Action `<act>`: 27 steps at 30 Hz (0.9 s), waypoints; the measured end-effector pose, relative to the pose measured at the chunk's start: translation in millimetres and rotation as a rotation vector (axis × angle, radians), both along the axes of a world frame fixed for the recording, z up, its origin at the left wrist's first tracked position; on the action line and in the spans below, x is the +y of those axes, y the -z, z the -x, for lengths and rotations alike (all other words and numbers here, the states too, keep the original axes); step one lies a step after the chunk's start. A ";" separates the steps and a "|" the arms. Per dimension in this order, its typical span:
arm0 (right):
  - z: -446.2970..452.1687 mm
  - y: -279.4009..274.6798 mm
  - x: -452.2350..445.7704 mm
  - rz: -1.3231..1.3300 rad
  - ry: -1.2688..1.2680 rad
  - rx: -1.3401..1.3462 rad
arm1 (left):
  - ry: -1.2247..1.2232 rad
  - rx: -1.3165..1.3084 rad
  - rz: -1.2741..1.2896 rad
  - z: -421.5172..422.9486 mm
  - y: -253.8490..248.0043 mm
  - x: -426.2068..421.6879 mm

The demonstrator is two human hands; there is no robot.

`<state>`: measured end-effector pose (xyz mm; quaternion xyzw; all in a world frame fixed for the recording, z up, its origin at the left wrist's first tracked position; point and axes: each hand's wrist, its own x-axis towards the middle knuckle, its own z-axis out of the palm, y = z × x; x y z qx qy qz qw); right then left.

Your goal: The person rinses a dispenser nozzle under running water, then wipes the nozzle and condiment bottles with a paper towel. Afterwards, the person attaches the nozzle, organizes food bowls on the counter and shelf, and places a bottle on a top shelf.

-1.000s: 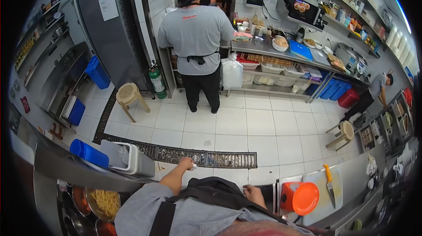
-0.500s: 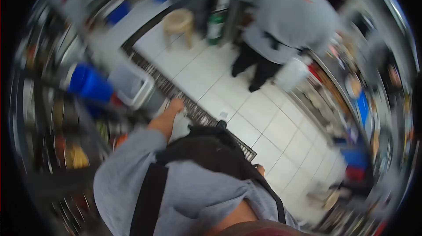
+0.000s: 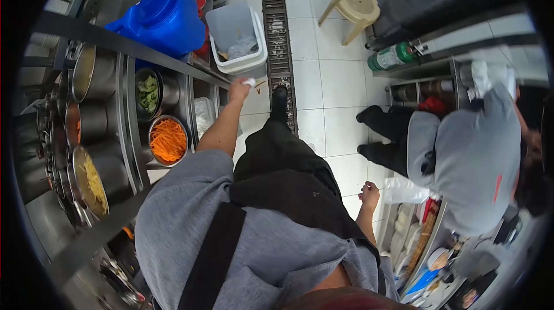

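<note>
My left hand (image 3: 238,89) reaches forward with its fingers closed on a small white wad (image 3: 249,82); what the wad is made of I cannot tell. Just ahead of that hand stands a white bin (image 3: 261,68) with clear plastic inside. My right hand (image 3: 370,193) hangs low at my side, its fingers loosely bent and a little apart. No object shows in it. A clear plastic bag (image 3: 404,190) is close by that hand, on the counter side.
A metal shelf (image 3: 193,108) on my left bears pots, shredded carrots (image 3: 168,140) and a blue jug (image 3: 164,19). A floor drain grate (image 3: 278,27) runs ahead. A beige stool (image 3: 356,7) and green cylinder (image 3: 395,57) stand beyond. A co-worker (image 3: 473,154) leans over the right counter.
My view has turned rightward and become sharper. The co-worker now appears at the right, and the bin is nearer my left hand. The white wad in that hand now shows.
</note>
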<state>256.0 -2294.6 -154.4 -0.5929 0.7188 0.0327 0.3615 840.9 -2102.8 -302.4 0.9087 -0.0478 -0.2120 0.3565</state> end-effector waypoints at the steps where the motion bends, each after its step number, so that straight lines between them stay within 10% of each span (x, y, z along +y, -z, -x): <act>1: -12.6 2.0 -10.4 -0.011 -0.044 -0.020 | -0.021 0.017 -0.009 -10.6 -7.1 -4.7; 6: -101.7 -19.0 -46.2 -0.125 -0.152 0.005 | -0.419 -0.115 -0.116 -124.7 -10.0 -38.8; 10: -160.1 -28.9 -94.5 -0.172 -0.491 0.160 | -0.142 -0.249 -0.497 -169.0 23.8 -42.3; 19: -260.8 14.0 -192.0 -0.188 -0.488 -0.174 | -0.049 0.144 -0.537 -48.2 24.1 -1.6; 21: -281.9 37.8 -194.2 -0.205 -0.744 -0.117 | 0.290 0.330 -0.464 2.4 2.8 17.9; 23: -288.5 90.6 -207.6 -0.273 -0.957 -0.014 | 0.105 0.321 -0.325 74.7 -49.8 27.8; 27: -345.9 123.5 -224.4 0.141 -2.143 0.018 | -0.136 0.300 -0.231 217.1 -69.7 101.3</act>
